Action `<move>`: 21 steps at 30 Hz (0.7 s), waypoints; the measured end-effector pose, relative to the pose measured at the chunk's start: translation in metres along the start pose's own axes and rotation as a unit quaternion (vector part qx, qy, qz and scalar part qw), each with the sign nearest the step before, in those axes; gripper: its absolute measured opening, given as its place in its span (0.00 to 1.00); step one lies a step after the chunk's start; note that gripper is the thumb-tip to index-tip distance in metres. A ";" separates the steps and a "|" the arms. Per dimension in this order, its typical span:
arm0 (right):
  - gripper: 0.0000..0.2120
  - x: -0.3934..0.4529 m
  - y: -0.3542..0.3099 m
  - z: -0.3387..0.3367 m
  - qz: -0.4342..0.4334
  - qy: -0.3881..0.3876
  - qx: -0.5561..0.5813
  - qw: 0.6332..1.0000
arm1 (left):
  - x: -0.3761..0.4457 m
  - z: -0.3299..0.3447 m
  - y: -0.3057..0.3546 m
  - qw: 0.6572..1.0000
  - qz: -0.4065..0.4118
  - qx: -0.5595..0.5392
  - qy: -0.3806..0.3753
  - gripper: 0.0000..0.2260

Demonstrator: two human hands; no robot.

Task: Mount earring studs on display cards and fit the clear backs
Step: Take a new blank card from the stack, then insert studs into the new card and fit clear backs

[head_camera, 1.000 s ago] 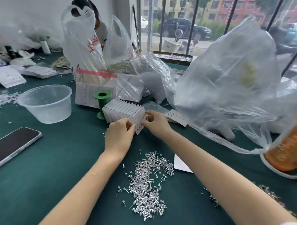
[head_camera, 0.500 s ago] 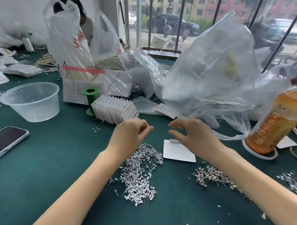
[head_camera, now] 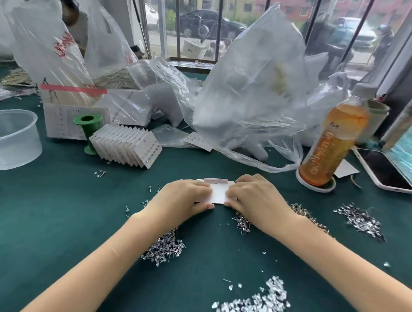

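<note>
We noted a small white display card (head_camera: 218,194), flat and rectangular with a pinkish strip along its far edge, lying on the dark green felt-like tabletop (head_camera: 56,220) in front of the person. The left hand (head_camera: 183,200) covered the card's left end and the right hand (head_camera: 252,198) its right end, both palm down with fingers curled over the card's edges and thumbs along its near edge; we could not tell whether the fingertips pinched the card or merely pressed it flat. A heap of thin metal earring studs (head_camera: 164,248), shiny and tangled, lay beneath the left forearm, and a second heap of studs (head_camera: 360,220) lay farther right, apart from the hands. A scatter of small clear backs (head_camera: 252,304), glinting like chips, sat near the lower edge. Beyond the hands, a fanned stack of filled cards (head_camera: 125,145) stood on edge like accordion pleats, just beside a green plastic spool (head_camera: 87,127). A translucent round plastic tub (head_camera: 11,139) sat at the far left. Crinkled, filmy plastic bags (head_camera: 250,87) were heaped across the back of the table. An amber drink bottle (head_camera: 335,140) stood to the right in a shallow white lid, near a dark, glossy smartphone (head_camera: 383,170) in a pale case.
</note>
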State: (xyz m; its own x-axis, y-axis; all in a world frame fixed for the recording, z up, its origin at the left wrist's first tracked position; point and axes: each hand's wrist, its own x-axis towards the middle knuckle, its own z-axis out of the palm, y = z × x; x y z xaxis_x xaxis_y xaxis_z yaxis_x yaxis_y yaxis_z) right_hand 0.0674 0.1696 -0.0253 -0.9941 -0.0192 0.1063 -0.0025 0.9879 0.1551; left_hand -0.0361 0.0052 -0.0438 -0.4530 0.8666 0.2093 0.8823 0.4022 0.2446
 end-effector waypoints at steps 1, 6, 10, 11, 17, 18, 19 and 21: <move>0.16 -0.001 0.001 0.001 -0.008 0.002 -0.002 1.000 | 0.000 0.000 0.000 1.000 0.001 0.008 0.002 0.14; 0.17 -0.006 0.006 0.003 -0.018 0.032 0.037 0.999 | -0.001 -0.001 0.005 0.999 0.019 0.029 0.031 0.11; 0.16 -0.010 0.004 -0.001 -0.008 0.072 0.057 0.996 | -0.004 -0.008 0.015 0.994 0.034 0.066 0.085 0.11; 0.14 -0.013 0.002 -0.004 -0.006 0.102 0.069 0.992 | -0.005 -0.011 0.018 0.992 0.042 0.059 0.108 0.14; 0.02 -0.030 -0.010 -0.023 0.185 0.213 0.422 0.861 | -0.006 -0.028 0.046 0.958 0.028 -0.097 0.267 0.32; 0.03 -0.031 -0.012 -0.026 0.217 0.188 0.538 0.793 | -0.006 -0.028 0.050 0.960 0.000 -0.145 0.240 0.36; 0.04 -0.031 -0.013 -0.028 0.240 0.170 0.617 0.730 | -0.008 -0.027 0.053 0.962 -0.022 -0.176 0.208 0.40; 0.03 -0.032 -0.015 -0.032 0.265 0.118 0.710 0.642 | -0.011 -0.022 0.056 0.967 -0.036 -0.190 0.169 0.41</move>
State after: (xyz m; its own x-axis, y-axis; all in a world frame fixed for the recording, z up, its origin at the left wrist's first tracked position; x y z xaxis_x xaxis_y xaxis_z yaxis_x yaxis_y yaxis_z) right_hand 0.1027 0.1501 0.0001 -0.8521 0.5206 -0.0539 0.0673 0.0067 -0.9977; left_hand 0.0155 0.0118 -0.0119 -0.5838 0.6687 0.4605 0.7657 0.2650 0.5861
